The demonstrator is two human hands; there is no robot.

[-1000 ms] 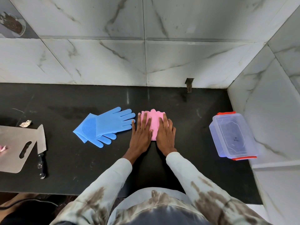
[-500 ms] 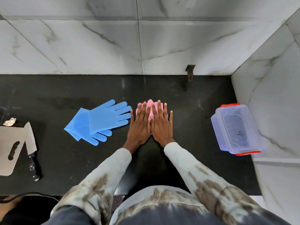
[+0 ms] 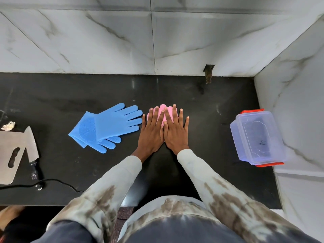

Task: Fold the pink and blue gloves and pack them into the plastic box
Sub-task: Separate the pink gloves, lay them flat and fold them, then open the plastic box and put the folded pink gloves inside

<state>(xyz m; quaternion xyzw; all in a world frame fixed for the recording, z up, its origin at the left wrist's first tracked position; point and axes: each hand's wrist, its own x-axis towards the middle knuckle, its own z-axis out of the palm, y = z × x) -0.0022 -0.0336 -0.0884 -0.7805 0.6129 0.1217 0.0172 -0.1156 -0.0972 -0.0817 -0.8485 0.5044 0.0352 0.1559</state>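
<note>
Both hands lie flat with straight fingers, the left hand and the right hand side by side, pressing down on the folded pink gloves on the black counter. Only a small pink bit peeks out past the fingertips; the rest is hidden, so how neat the fold is cannot be seen. Off to the right sits the plastic box, lid on, nearer the right hand. Just left of the left hand lie the blue gloves, fingers pointing right.
</note>
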